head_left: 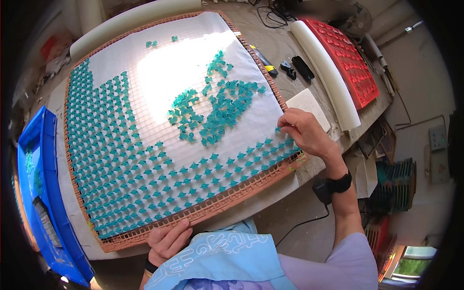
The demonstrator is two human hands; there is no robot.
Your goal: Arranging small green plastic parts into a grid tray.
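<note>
A wide brown lattice frame (203,211) lies before me, with white gridded sheeting (145,58) inside it. Small teal translucent pieces stand in rows along its left and near sides. More of these teal pieces (222,121) lie loose in a heap near the middle. Over the right near corner, my right hand (305,129) pinches one teal piece (278,129) between thumb and fingertips. My left hand (169,240) is at the near rim, its fingers bent together against the frame; whatever may be inside them is hidden.
A blue tray (53,193) with loose pieces stands at the left. To the right are a white tile (309,108), a yellow-and-black cutter (266,63), black objects (303,68), a white roll (328,77) and a red tray (345,63). A cable hangs from my right wrist device (325,190).
</note>
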